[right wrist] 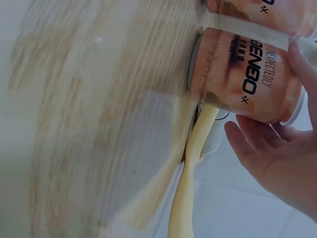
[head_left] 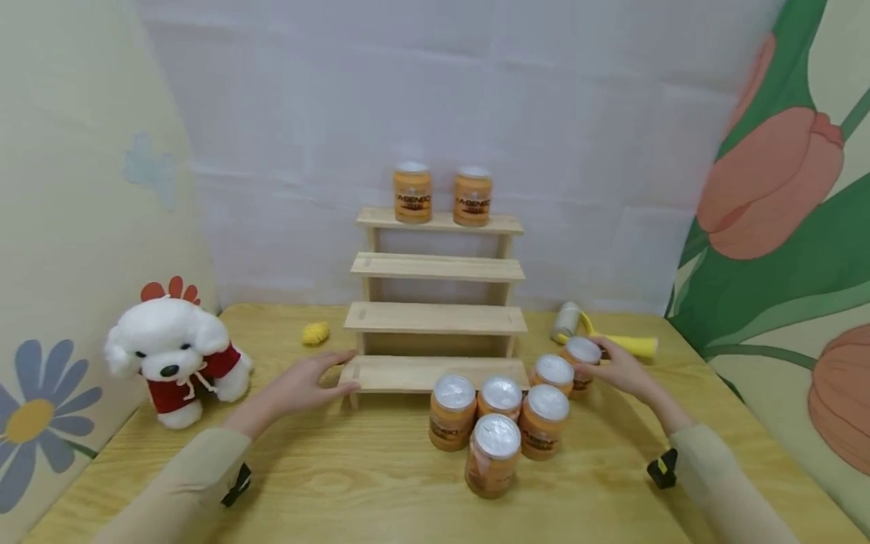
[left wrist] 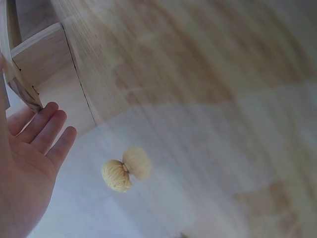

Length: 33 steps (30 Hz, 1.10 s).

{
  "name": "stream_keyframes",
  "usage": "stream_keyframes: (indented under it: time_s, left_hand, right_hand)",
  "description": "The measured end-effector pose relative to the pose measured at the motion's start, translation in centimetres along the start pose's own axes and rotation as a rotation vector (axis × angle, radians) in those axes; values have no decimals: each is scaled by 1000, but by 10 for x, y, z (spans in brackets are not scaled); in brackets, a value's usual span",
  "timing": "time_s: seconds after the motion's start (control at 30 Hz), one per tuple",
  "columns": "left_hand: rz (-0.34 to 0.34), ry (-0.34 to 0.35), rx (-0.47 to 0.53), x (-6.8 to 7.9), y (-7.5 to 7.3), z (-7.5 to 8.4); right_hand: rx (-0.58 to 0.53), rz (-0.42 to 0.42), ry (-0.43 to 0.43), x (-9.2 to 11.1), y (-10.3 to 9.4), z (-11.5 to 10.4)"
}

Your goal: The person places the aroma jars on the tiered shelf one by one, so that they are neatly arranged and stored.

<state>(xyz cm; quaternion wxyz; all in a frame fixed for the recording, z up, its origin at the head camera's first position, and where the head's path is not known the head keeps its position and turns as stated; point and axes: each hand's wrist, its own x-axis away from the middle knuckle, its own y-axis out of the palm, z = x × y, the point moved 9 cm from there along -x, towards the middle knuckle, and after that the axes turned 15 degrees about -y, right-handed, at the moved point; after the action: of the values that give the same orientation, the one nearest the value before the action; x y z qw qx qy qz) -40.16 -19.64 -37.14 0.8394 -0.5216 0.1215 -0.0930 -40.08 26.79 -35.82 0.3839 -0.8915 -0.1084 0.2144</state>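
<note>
My right hand (head_left: pixel 621 368) is at the rearmost orange can (head_left: pixel 581 384) of a group on the table, thumb on one side and fingers on the other. In the right wrist view this can (right wrist: pixel 242 77) stands upright, its printed label showing. My left hand (head_left: pixel 309 385) is at the left end of the lowest step of a wooden stepped shelf (head_left: pixel 435 320), fingers fairly straight. The left wrist view shows those fingers (left wrist: pixel 49 126) right at the shelf's edge. Several more silver-topped orange cans (head_left: pixel 495 457) stand in front of the shelf's right half.
Two matching cans (head_left: pixel 412 195) stand on the top step. Behind the right hand lie a grey cylinder (head_left: pixel 566 321) and a yellow-handled object (head_left: pixel 628 345). A small yellow yarn bundle (head_left: pixel 316 333) lies left of the shelf, and a white plush dog (head_left: pixel 173 355) sits farther left.
</note>
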Motion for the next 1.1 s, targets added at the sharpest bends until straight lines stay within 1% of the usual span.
stream_keyframes:
  time_s: [0.07,0.1,0.23,0.4,0.53,0.67,0.8,0.93,1.1]
  left_hand:
    - [0,-5,-2,-1,0,2]
    - [0,-6,-3,-2,0,2]
    - [-3,-11,-8,-1,2,4]
    - [-11,-14,9,-2,4,4]
    - [-14,-28,21,-2,3,1]
    - [-14,-32,31,-1,2,-2]
    - [1,-11,39,-1,-1,-1]
    - [14,-6,44,-1,-4,-2]
    - [12,-2,40,0,-2,-3]
  right_hand:
    - [22,14,6,0,-2,1]
    - [32,26,7,-1,-3,6]
    - [53,48,17,1,-7,2]
    - [53,74,22,3,-18,-5]
    - [31,98,-4,-1,-28,-17]
    - [-25,116,-15,-5,-36,-29]
    - [-58,152,-12,-13,-45,-42]
    - [-73,179,0,-24,-46,-54]
    - [-121,210,-32,-40,-40,-71]
